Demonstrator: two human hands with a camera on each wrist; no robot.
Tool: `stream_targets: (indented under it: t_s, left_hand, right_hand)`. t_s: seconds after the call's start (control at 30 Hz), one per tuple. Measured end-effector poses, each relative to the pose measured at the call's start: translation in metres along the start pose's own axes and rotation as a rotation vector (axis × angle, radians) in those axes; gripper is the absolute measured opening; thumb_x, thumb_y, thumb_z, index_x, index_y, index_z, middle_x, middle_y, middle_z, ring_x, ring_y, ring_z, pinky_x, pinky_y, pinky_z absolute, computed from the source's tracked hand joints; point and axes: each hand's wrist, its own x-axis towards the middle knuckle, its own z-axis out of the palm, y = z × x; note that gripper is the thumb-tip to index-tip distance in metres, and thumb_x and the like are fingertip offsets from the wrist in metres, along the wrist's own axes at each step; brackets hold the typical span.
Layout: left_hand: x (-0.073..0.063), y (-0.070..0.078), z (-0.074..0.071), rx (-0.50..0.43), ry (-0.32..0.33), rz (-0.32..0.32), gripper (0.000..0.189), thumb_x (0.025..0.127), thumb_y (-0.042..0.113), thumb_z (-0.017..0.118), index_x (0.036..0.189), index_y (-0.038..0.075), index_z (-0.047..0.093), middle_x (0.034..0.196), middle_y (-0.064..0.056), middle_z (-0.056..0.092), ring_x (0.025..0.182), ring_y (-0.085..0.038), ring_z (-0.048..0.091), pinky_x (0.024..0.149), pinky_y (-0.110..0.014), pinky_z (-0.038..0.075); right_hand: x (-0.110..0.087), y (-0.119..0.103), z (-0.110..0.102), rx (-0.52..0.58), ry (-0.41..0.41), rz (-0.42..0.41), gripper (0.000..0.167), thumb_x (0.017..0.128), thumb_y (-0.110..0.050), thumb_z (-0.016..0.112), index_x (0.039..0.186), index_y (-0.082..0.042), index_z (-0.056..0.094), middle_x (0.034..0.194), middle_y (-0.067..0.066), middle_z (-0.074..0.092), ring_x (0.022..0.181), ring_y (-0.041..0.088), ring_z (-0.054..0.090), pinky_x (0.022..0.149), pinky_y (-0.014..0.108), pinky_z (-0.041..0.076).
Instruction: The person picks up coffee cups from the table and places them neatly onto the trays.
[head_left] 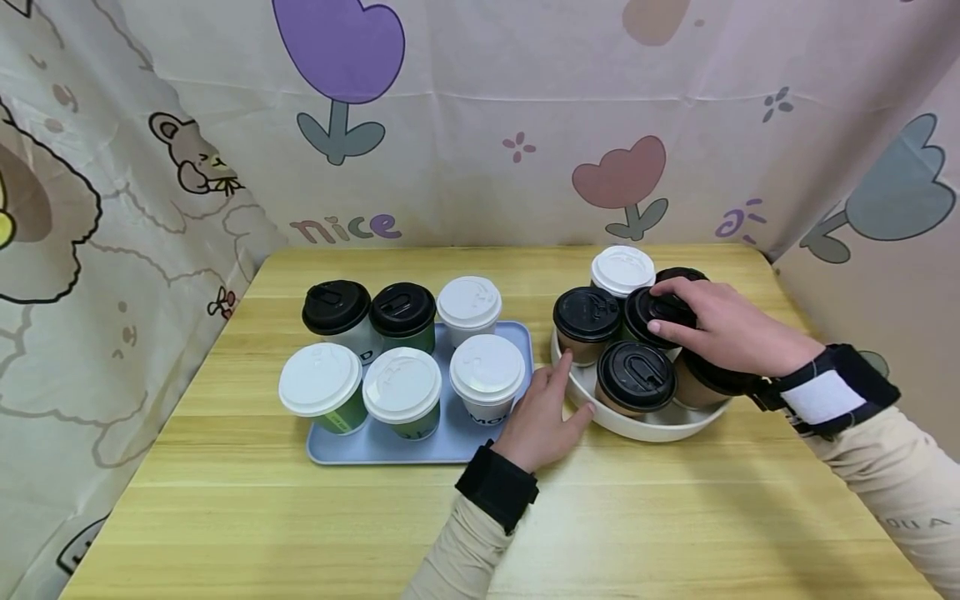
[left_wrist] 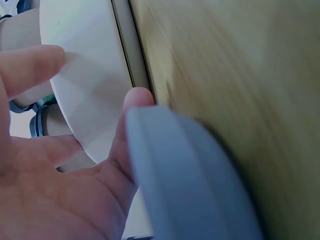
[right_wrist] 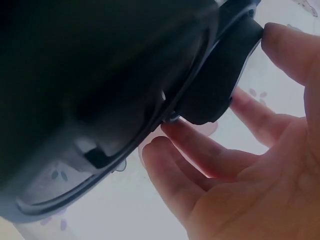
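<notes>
A round white dish (head_left: 645, 429) holds several paper cups, most with black lids. My right hand (head_left: 723, 325) reaches over the dish. Its thumb and fingertips grip the black lid of a cup (head_left: 647, 310) in the middle of the group; in the right wrist view, the thumb touches one edge of a black lid (right_wrist: 215, 80), with fingers beyond it. My left hand (head_left: 543, 421) rests against the dish's left side, fingers extended; the left wrist view shows its fingertips along the white outer wall (left_wrist: 92, 75). A black-lidded cup (head_left: 636, 379) stands in front, and a white-lidded cup (head_left: 622, 269) at the back.
Left of the dish lies a blue rectangular tray (head_left: 352, 454), close to my left hand. White-lidded cups (head_left: 487, 371) and black-lidded cups (head_left: 403, 308) stand on and around it in two rows. A printed cloth (head_left: 480, 167) hangs behind the wooden table (head_left: 300, 533).
</notes>
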Motion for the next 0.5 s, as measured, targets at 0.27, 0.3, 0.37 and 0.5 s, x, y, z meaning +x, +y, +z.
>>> stream_targets:
  t_s: [0.27, 0.3, 0.37, 0.5]
  left_hand:
    - [0.001, -0.003, 0.003, 0.0, 0.0, -0.004, 0.078, 0.101, 0.037, 0.063, 0.166, 0.02, 0.024, 0.156, -0.018, 0.042, 0.14, -0.03, 0.047, 0.114, -0.046, 0.04]
    - [0.0, -0.003, 0.003, 0.002, -0.003, -0.01, 0.078, 0.101, 0.038, 0.063, 0.166, 0.02, 0.024, 0.156, -0.018, 0.042, 0.14, -0.03, 0.047, 0.114, -0.045, 0.04]
    - [0.0, -0.004, 0.004, 0.004, -0.005, -0.016, 0.079, 0.1, 0.038, 0.063, 0.166, 0.021, 0.024, 0.156, -0.017, 0.042, 0.14, -0.029, 0.047, 0.114, -0.046, 0.04]
    - [-0.001, -0.004, 0.005, 0.008, -0.004, -0.011, 0.079, 0.1, 0.037, 0.063, 0.166, 0.02, 0.023, 0.156, -0.018, 0.042, 0.14, -0.03, 0.047, 0.114, -0.046, 0.04]
  right_hand:
    - [-0.007, 0.0, -0.002, 0.064, 0.03, 0.016, 0.053, 0.103, -0.031, 0.066, 0.144, -0.001, 0.052, 0.143, 0.03, 0.052, 0.135, 0.048, 0.044, 0.11, 0.064, 0.032]
    - [-0.01, 0.0, -0.002, 0.083, 0.05, 0.02, 0.053, 0.103, -0.03, 0.066, 0.144, 0.0, 0.051, 0.144, 0.029, 0.051, 0.136, 0.047, 0.042, 0.109, 0.064, 0.032]
    - [-0.017, 0.0, -0.003, 0.121, 0.112, 0.028, 0.051, 0.102, -0.028, 0.066, 0.143, -0.001, 0.053, 0.144, 0.027, 0.051, 0.134, 0.045, 0.043, 0.105, 0.062, 0.035]
    - [-0.031, -0.003, -0.001, 0.116, 0.26, 0.002, 0.039, 0.1, -0.021, 0.069, 0.133, -0.003, 0.062, 0.136, 0.021, 0.059, 0.123, 0.038, 0.052, 0.093, 0.052, 0.041]
